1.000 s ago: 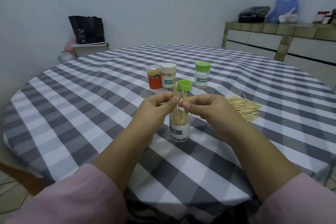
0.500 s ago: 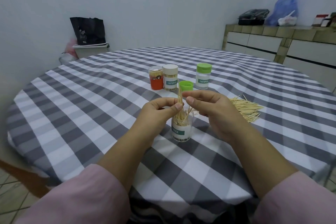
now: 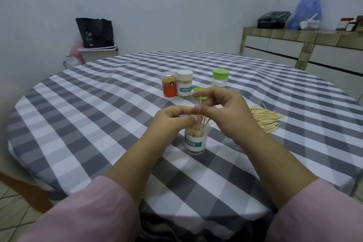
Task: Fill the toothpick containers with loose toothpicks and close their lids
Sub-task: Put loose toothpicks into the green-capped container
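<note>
Open jar [image 3: 195, 142] of toothpicks stands near the bench's [image 3: 98, 124] near edge. Left hand [image 3: 172, 119] and right hand [image 3: 225, 110] meet above it, fingers [image 3: 198, 107] pinching upright toothpicks [image 3: 200, 102]. Loose pile [image 3: 265, 119] lies toward the right edge; green lid [image 3: 199, 93] behind.

Right hand [image 3: 231, 112]: risen from level with the left hand [image 3: 172, 120] to above it; index and middle fingers, formerly curled onto the bundle, now lifted and spread; a single toothpick [image 3: 200, 104] pinched upright at the fingertips
Toothpicks in open container [image 3: 195, 141]: formerly gathered tall between both hands, now mostly dropped in, tips fanning toward the table's right edge
Left hand: fingertips lowered closer to the container's mouth
</note>
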